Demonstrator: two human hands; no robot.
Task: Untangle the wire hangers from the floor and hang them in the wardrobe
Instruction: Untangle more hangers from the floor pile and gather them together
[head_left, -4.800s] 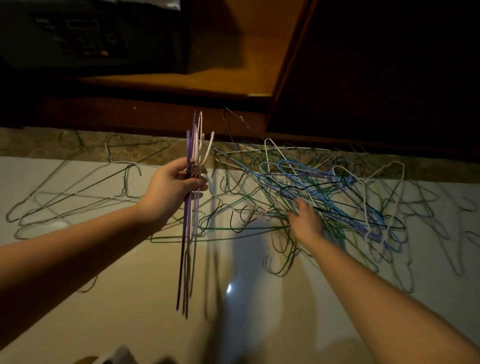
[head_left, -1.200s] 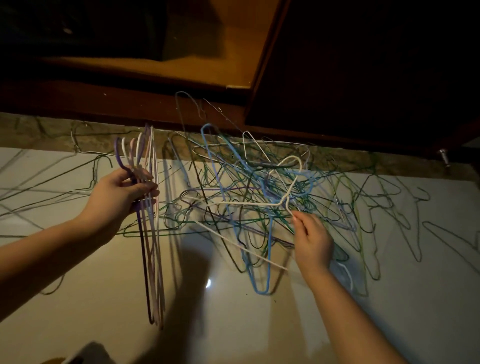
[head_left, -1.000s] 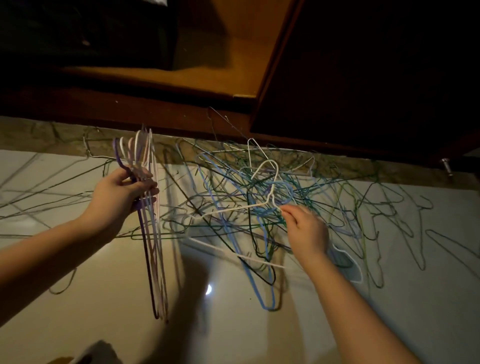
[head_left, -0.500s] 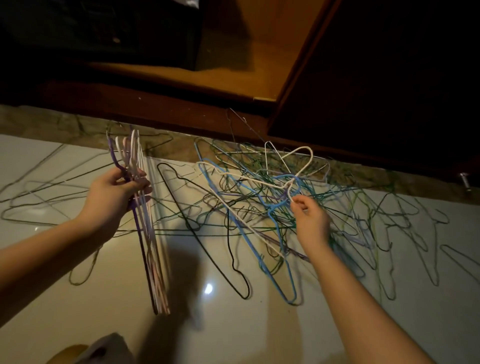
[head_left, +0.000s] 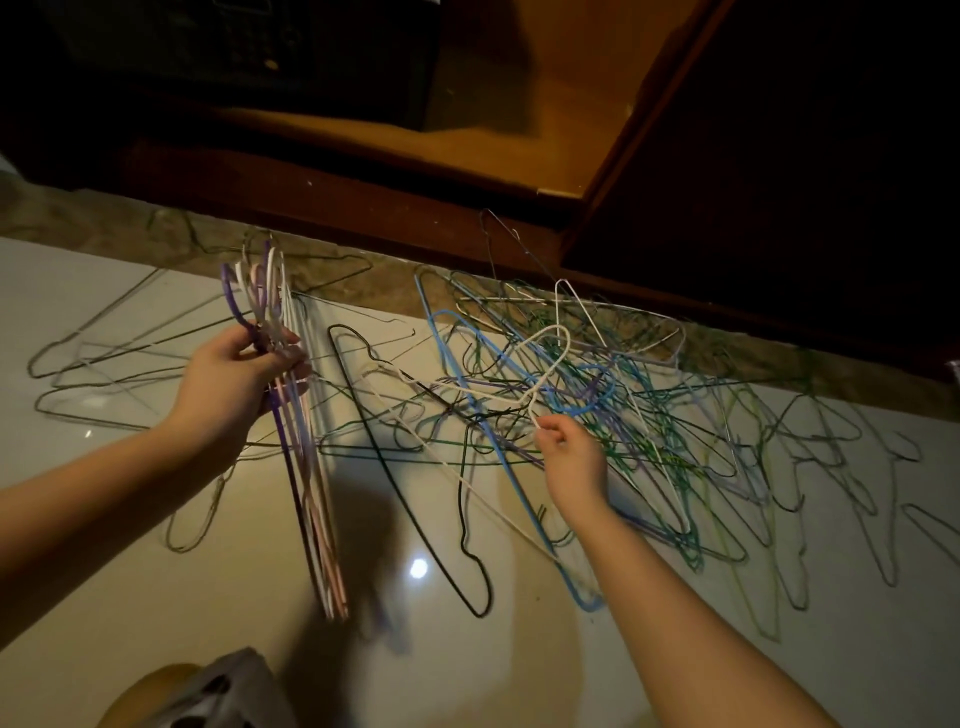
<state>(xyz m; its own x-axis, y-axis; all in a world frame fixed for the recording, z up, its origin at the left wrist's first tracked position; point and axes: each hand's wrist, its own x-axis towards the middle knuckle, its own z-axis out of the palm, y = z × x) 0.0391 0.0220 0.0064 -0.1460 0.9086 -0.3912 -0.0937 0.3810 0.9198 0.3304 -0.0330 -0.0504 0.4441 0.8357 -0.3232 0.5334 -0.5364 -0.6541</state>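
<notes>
- The left hand (head_left: 228, 379) is raised over the left part of the floor (head_left: 467, 665), fingers curled round a bundle of hangers (head_left: 307, 493) in purple, pink and white; hooks up, long ends hanging down.
- The right hand (head_left: 569, 457) pinches the neck of a white hanger (head_left: 558, 327) between thumb and fingertips, at the near side of the tangled pile (head_left: 675, 415).
- That pile of green, blue, white and dark wire lies towards the floor's far right edge, just before the wardrobe (head_left: 493, 130), whose door (head_left: 779, 156) stands open.
- A black hanger (head_left: 393, 483) and a blue hanger (head_left: 524, 499) trail out of the pile towards the near edge.
- Thin grey hangers (head_left: 78, 364) lie flat by the far left edge.
</notes>
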